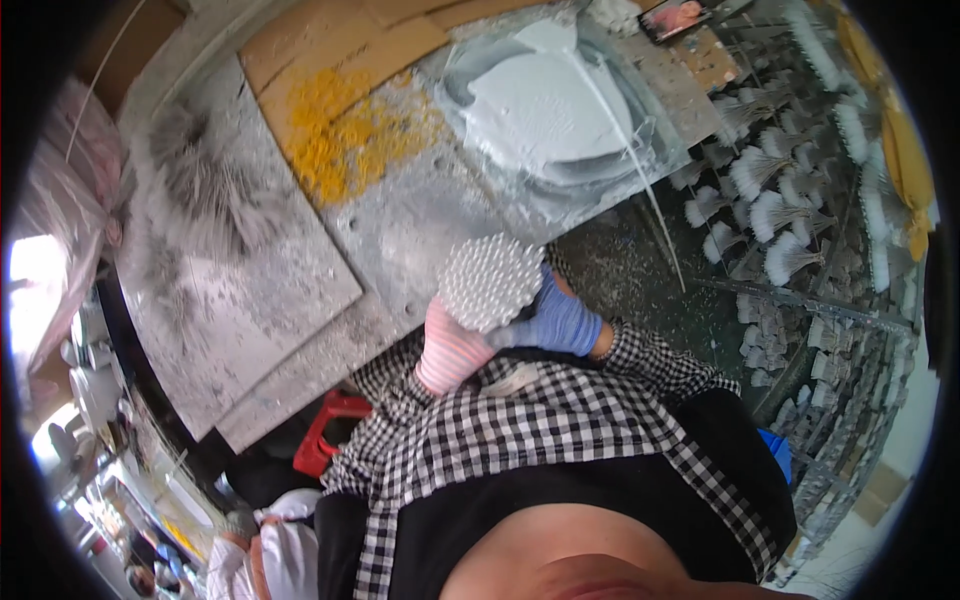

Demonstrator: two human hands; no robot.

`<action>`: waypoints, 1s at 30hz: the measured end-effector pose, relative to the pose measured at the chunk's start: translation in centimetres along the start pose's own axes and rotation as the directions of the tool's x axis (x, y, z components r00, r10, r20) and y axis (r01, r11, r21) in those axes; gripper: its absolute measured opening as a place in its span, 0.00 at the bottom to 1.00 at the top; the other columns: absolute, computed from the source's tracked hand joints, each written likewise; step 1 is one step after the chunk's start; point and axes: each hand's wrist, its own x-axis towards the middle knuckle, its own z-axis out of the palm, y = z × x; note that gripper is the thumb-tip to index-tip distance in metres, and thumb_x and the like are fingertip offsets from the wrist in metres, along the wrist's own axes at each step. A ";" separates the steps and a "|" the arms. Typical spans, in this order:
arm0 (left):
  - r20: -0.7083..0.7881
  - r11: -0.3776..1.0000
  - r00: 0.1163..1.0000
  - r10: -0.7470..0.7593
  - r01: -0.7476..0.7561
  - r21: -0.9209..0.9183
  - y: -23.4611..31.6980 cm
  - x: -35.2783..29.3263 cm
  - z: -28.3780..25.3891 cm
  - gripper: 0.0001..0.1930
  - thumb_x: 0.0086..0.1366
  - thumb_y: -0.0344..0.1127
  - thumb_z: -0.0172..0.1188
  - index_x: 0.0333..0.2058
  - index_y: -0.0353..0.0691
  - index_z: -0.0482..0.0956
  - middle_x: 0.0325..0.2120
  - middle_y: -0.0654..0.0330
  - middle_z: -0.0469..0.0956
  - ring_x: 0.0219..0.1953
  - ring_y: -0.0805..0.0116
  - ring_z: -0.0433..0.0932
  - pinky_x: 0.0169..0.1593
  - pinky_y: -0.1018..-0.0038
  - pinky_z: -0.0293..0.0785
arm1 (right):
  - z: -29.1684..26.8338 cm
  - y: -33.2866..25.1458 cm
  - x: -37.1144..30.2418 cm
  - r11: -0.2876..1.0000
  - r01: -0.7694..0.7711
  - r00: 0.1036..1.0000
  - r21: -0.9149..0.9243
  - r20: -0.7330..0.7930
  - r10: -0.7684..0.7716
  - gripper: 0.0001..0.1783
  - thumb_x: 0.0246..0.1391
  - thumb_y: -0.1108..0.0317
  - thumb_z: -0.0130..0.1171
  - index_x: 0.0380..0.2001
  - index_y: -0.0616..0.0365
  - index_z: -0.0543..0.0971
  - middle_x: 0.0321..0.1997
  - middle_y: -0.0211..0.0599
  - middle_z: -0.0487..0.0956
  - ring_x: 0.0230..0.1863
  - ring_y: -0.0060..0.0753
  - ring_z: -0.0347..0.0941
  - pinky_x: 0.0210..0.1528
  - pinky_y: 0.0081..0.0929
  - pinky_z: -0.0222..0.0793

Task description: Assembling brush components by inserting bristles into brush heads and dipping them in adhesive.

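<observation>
Close in front of my body, both hands are closed round a round bundle (490, 282) of many thin pieces with white, bead-like tips facing up. My left hand (450, 350), in a pink-and-white striped glove, grips its lower left side. On the right side, my right hand (562, 318) in a blue glove holds it too; some of its fingers are hidden behind the bundle. Just beyond lies the grey-stained worktop (420, 240). A shallow tray (640, 165) of thick white paste (550, 105) stands farther off to the right, with a long thin stick (645, 175) across it.
Small yellow rings (345, 145) are scattered on cardboard and the worktop. Grey-white fibre tufts (215, 195) lie on a board (250, 310) at left. Racks of white fan-shaped tufts (775, 215) fill the right side. A phone (675, 18) lies at the back; a red handle-like object (328, 430) is below the table.
</observation>
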 end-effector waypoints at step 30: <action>0.044 0.997 0.996 -0.078 0.079 -0.020 -0.1 1.1 0.8 0.34 0.43 0.30 0.79 0.51 0.32 0.75 0.46 0.57 0.82 0.47 0.69 0.80 0.53 0.72 0.76 | -0.6 4.4 -1.5 0.994 -0.113 0.994 0.013 -0.014 0.113 0.60 0.35 0.48 0.82 0.66 0.63 0.60 0.63 0.43 0.70 0.65 0.38 0.66 0.68 0.38 0.62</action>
